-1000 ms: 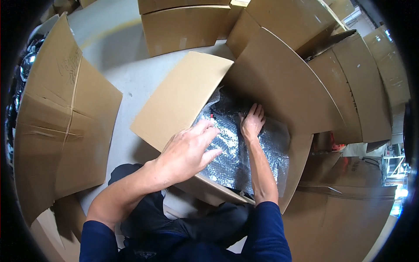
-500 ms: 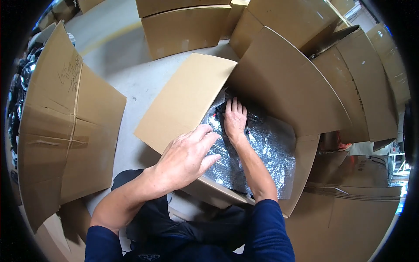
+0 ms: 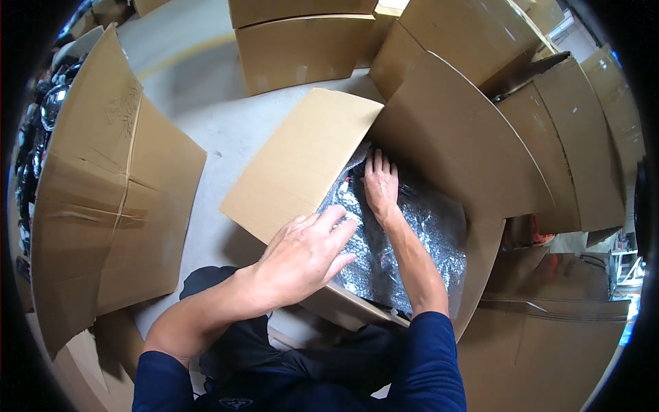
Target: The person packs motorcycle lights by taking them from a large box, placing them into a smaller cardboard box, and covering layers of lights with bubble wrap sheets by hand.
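Down in the middle of the scene sits an open cardboard box (image 3: 302,161), its flaps spread wide to the left and far right. Inside it lies a layer of silvery bubble wrap (image 3: 432,226) that covers dark contents; what is under the wrap cannot be made out. The right hand (image 3: 379,184) is deep in the box, toward its far left corner, lying flat on the wrap with fingers spread and straight, holding nothing. The left hand (image 3: 302,254) is at the near left edge of the box, palm down, fingers loosely extended, their tips touching the wrap just past the rim; it grips nothing either. Both forearms come up from the near edge, with dark blue sleeves (image 3: 429,357) at the elbows.

Around this box stand more cardboard boxes: a large one with open flaps (image 3: 103,206) at the left, a closed one (image 3: 305,48) at the far side, and several stacked to the right (image 3: 563,151). Grey concrete floor (image 3: 206,117) shows between them, with a curved yellow line on it at the far left.
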Action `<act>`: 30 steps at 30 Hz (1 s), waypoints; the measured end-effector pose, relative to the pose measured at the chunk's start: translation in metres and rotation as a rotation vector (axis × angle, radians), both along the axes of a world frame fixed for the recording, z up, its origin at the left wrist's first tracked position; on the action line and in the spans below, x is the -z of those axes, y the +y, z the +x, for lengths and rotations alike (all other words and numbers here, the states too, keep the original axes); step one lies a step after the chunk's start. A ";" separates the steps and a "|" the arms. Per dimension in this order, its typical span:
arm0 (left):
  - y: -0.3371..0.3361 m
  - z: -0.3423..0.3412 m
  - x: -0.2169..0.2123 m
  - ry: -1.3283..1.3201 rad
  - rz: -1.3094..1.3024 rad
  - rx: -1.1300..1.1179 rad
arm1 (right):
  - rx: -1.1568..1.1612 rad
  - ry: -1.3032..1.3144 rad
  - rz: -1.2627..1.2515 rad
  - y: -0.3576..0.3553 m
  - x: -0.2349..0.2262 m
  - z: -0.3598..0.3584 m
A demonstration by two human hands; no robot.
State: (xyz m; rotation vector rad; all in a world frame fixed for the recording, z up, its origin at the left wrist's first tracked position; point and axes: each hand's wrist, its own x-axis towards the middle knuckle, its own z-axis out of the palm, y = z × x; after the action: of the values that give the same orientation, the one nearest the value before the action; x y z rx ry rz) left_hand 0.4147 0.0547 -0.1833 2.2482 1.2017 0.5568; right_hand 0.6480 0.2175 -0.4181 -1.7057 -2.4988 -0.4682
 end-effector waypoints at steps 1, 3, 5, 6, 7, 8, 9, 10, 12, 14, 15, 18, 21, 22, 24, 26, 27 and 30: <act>-0.001 0.001 -0.001 0.008 -0.002 0.010 | -0.027 -0.038 0.032 -0.005 0.003 -0.004; -0.004 0.000 -0.002 0.017 -0.008 0.020 | -0.052 -0.053 0.088 -0.013 0.010 -0.011; -0.006 -0.002 0.000 0.015 -0.001 0.024 | -0.034 -0.037 0.071 -0.009 0.008 -0.007; -0.007 -0.003 0.001 0.017 -0.001 0.023 | -0.016 -0.024 0.053 -0.008 0.006 -0.005; -0.008 -0.003 0.002 0.029 -0.005 0.021 | -0.040 -0.046 0.061 -0.010 0.005 -0.004; -0.008 -0.002 0.001 0.039 -0.008 0.017 | -0.042 -0.047 0.062 -0.012 0.005 -0.003; -0.007 -0.001 0.001 0.037 -0.008 0.015 | -0.042 -0.023 0.029 -0.013 0.005 -0.002; -0.005 0.000 0.001 0.032 -0.013 0.025 | -0.042 0.001 -0.005 -0.014 0.005 0.000; -0.004 0.001 0.002 0.029 -0.016 0.038 | -0.043 -0.074 0.002 -0.007 0.002 0.003; -0.004 0.003 0.006 0.001 0.013 0.048 | -0.056 -0.147 0.010 -0.002 0.001 0.006; -0.003 0.001 0.006 0.005 0.014 0.035 | -0.066 -0.078 0.030 -0.001 0.002 0.006; -0.010 -0.019 -0.001 0.001 0.093 -0.031 | -0.157 -0.005 0.026 0.007 0.007 -0.024; -0.009 -0.026 0.021 0.085 -0.037 0.053 | -0.149 0.079 -0.191 0.001 0.020 -0.033; -0.011 -0.026 0.037 -0.005 0.116 0.098 | -0.104 0.059 -0.331 -0.002 0.018 -0.029; -0.009 0.008 0.030 -0.078 0.140 0.079 | -0.156 -0.249 -0.058 0.001 0.024 0.051; -0.014 -0.011 0.024 -0.137 0.154 0.082 | -0.089 -0.149 -0.189 -0.002 0.016 0.031; -0.024 -0.022 0.024 -0.159 0.201 0.032 | -0.099 -0.161 -0.208 -0.005 0.010 0.014; -0.106 -0.074 -0.024 -0.298 0.152 0.025 | -0.064 -0.037 -0.221 -0.022 -0.009 -0.002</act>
State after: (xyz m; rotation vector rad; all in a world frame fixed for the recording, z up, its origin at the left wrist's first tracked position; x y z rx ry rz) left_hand 0.3406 -0.0511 -0.1595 2.2001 1.0082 0.9636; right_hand 0.6460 0.1957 -0.4089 -1.6949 -2.7111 -0.2274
